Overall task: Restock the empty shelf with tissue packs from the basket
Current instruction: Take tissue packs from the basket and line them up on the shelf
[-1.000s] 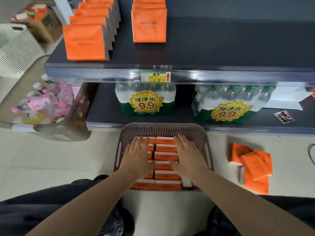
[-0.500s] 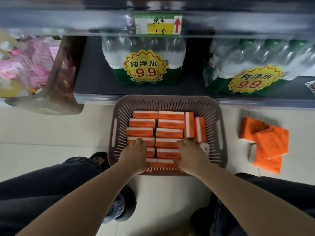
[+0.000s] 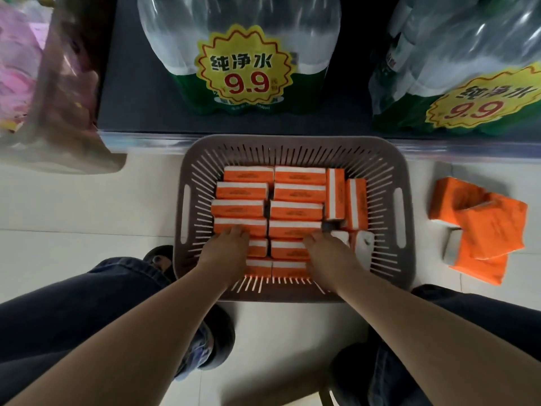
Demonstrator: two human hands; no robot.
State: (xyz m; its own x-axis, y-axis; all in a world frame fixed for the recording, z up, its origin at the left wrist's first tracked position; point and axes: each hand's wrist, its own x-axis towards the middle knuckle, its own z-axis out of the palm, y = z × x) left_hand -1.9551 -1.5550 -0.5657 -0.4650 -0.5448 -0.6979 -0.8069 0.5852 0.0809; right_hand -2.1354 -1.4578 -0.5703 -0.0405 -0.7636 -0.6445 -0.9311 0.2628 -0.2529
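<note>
Tissue packs in basket on floor, gripped by left hand and right hand

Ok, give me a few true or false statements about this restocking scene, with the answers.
1. The left hand and right hand are both on tissue packs in the basket. True.
2. The basket stands on the bottom shelf. False: it stands on the floor, in front of that shelf.
3. Loose orange packs lie on the floor to the right of the basket. True.
4. The stickers on the water bottle packs read 5.5. False: they read 9.9.
</note>
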